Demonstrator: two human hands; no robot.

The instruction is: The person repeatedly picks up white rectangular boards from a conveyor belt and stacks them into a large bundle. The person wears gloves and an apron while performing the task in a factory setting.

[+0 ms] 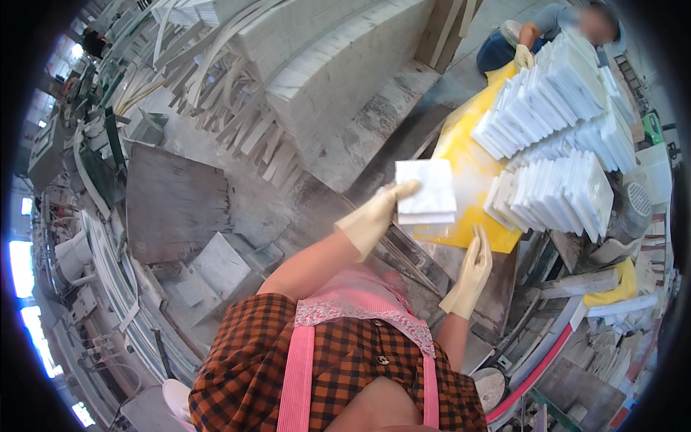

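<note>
My left hand [380, 211], in a cream rubber glove, grips a square white marble tile [426, 189] by its left side, thumb on top. A line along the tile's lower edge may be a second tile beneath; I cannot tell. My right hand [471, 276], gloved alike, is held with stretched fingers at the near edge of a yellow sheet [461, 147] and holds nothing I can see. To its upper right, a row of white tiles [551, 193] stands on edge, leaning together. Behind it rises another stack of tiles [540, 101].
At the far right a co-worker's gloved hand [523, 57] touches the yellow sheet's far end. Long stacks of stone slabs [338, 72] stand ahead, with loose strips [252, 137] beside them. A dark flat plate [176, 204] lies at left. A grey motor [633, 209] sits right of the tiles.
</note>
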